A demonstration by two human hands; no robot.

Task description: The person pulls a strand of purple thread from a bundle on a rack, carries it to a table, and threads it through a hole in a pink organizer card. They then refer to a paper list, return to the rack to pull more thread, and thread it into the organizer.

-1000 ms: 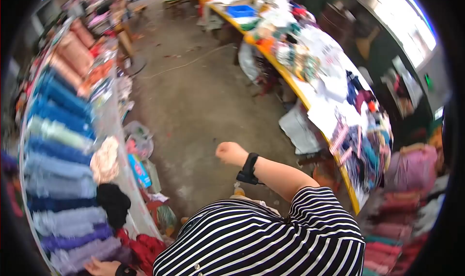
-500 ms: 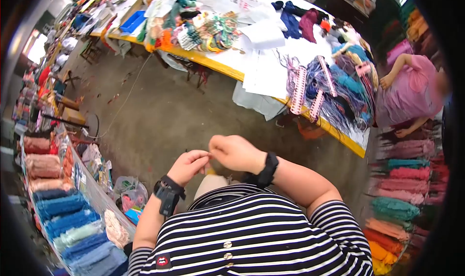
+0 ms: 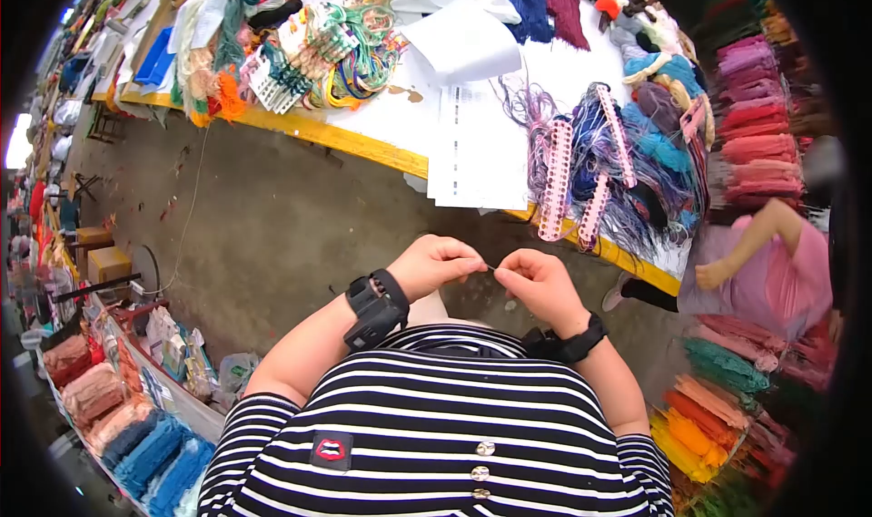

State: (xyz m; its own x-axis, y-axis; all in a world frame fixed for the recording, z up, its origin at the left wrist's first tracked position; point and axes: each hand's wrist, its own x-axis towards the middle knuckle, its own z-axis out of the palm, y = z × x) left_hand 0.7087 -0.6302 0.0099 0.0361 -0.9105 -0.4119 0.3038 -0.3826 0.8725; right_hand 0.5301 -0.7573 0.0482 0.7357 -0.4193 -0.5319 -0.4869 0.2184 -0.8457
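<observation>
In front of my striped shirt, my left hand [image 3: 438, 265] is closed in a pinch, thumb against the fingers. A thin dark strand [image 3: 490, 267] shows at its fingertips, too small to make out fully. My right hand [image 3: 542, 286] pinches the strand's other end, a short gap from the left. Both hands are in the air over the floor, off the table. Beyond them on the table lie pink hole-punched cards [image 3: 555, 181] strung with purple and blue threads [image 3: 649, 140].
A yellow-edged table [image 3: 318, 136] runs across the far side with paper sheets [image 3: 477, 154], thread bundles [image 3: 350, 54] and a blue tray [image 3: 155, 57]. Yarn stacks [image 3: 150, 462] stand at lower left, more [image 3: 695, 435] at right. A person in pink [image 3: 763, 272] is at right.
My hands have drawn slightly apart, with the dark strand now showing between them. My view has shifted, bringing the table closer. The person in pink sits lower in view.
</observation>
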